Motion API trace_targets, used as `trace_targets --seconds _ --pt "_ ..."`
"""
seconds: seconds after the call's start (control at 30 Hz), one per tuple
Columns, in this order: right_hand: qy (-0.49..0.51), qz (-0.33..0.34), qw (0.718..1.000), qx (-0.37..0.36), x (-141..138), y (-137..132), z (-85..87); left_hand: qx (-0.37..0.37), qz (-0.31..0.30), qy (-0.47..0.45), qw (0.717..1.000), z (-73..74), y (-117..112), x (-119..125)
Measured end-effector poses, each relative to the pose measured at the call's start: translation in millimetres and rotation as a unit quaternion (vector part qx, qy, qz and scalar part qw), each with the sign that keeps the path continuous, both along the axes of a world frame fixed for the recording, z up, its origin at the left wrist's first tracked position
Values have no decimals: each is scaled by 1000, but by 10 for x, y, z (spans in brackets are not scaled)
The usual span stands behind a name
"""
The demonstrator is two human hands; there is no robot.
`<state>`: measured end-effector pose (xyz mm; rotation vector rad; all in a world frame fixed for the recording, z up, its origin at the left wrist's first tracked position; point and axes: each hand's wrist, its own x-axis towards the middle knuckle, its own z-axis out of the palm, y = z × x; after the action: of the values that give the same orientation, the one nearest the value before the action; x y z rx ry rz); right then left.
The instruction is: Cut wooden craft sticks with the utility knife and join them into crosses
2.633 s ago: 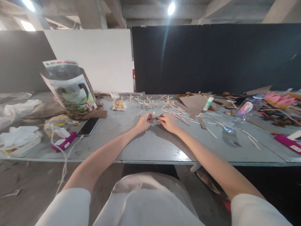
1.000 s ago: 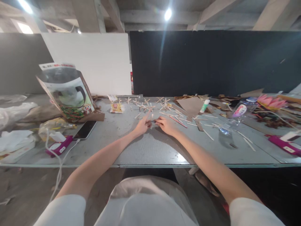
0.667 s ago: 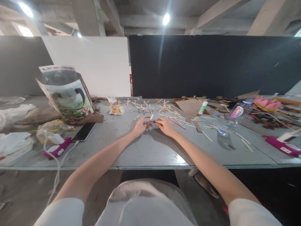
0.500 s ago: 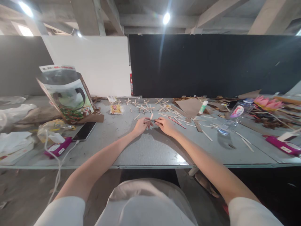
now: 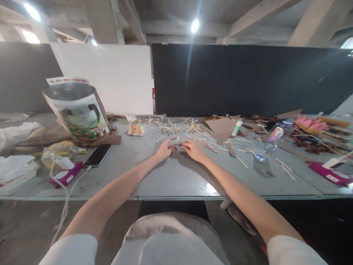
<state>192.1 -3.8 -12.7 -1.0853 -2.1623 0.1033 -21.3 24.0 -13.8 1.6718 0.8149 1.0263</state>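
Observation:
My left hand (image 5: 164,149) and my right hand (image 5: 193,149) meet on the grey table (image 5: 171,173), fingertips together. Both pinch a small piece made of thin wooden sticks (image 5: 177,141) that pokes up between them. Just beyond them lie several finished stick stars (image 5: 171,127) and loose wooden sticks (image 5: 205,141). A red-tinted stick (image 5: 207,145) lies right of my right hand.
A printed box (image 5: 78,112) leans at the left, with a phone (image 5: 97,155), a pink pack (image 5: 64,176) with a white cable, and plastic bags. To the right are a glue stick (image 5: 236,127), brown card pieces (image 5: 220,127), a plastic bottle (image 5: 268,141), a pink paper flower (image 5: 310,124).
My left forefinger, raised a second ago, has curled down again. Both hands have stayed together on the stick piece at the same spot; the view has tilted slightly.

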Motion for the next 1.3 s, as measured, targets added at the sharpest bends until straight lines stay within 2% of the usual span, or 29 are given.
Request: trace_targets --seconds 0.87,1.3 --pt "1 4 1000 -4 -10 -16 9 -16 -5 -1 1000 20 -23 19" --pt "9 4 1000 8 7 67 -41 -21 -39 -21 999 63 -87 22"
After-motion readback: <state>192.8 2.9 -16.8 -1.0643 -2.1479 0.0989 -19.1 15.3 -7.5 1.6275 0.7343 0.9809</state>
